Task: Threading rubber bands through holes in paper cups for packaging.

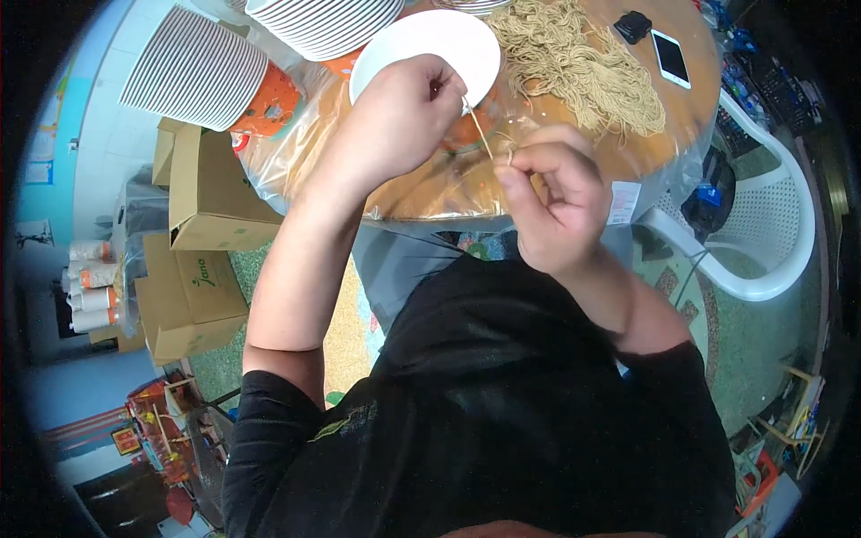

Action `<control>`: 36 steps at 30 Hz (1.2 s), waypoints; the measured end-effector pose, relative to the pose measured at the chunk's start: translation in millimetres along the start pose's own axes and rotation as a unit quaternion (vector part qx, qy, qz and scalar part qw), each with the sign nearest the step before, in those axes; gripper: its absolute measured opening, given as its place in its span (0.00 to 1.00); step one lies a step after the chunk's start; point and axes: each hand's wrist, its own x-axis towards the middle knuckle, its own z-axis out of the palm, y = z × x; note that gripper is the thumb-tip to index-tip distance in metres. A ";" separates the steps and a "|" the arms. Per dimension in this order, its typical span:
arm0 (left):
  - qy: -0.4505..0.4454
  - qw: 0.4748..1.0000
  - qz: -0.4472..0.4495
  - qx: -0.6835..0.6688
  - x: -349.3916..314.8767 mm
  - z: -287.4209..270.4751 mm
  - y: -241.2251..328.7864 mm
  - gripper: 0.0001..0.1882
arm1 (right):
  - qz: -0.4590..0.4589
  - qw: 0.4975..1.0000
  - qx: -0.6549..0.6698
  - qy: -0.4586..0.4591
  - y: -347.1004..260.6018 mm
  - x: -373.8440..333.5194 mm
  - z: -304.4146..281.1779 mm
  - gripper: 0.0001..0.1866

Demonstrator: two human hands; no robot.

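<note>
A short length of tan string (479,130) runs between my two hands, over the near part of the table. My left hand (408,112) pinches its upper end, in front of a white round plate or lid (471,45). Lower and to the right, my right hand (558,193) pinches the other end between thumb and forefinger, its remaining fingers curled. Beyond the right hand, a loose heap of tan string (583,67) covers the back of the table.
Tall stacks of white-rimmed, orange-patterned paper tubs (197,67) stand at the far left. A white phone (671,59) lies right of the string heap. Clear plastic covers the round wooden table (421,199). Open cardboard boxes (193,291) stand left, a white plastic chair (789,224) right.
</note>
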 end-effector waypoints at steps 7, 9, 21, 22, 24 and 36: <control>0.047 0.998 0.033 -0.015 -0.2 8.0 -1.3 0.13 | 0.055 0.993 0.068 0.074 14.7 -6.9 -2.3 0.06; 0.146 0.981 0.126 0.033 -5.3 10.1 -1.4 0.10 | 0.102 0.987 0.088 0.090 11.2 -3.1 -1.6 0.05; 0.189 0.944 0.261 0.063 -22.1 24.2 -8.1 0.08 | 0.180 0.981 0.051 -0.059 -10.4 -2.9 -11.0 0.05; 0.184 0.950 0.247 0.057 -22.9 24.6 -9.6 0.08 | 0.175 0.979 0.085 -0.054 -13.6 -1.9 -8.3 0.05; 0.178 0.954 0.234 0.050 -24.8 27.3 -10.8 0.08 | 0.139 0.985 0.051 -0.087 -14.1 -0.3 -13.1 0.04; 0.179 0.973 0.144 0.011 -53.4 -0.6 -30.1 0.04 | 0.201 0.959 -0.093 -0.178 -7.7 45.5 -35.9 0.16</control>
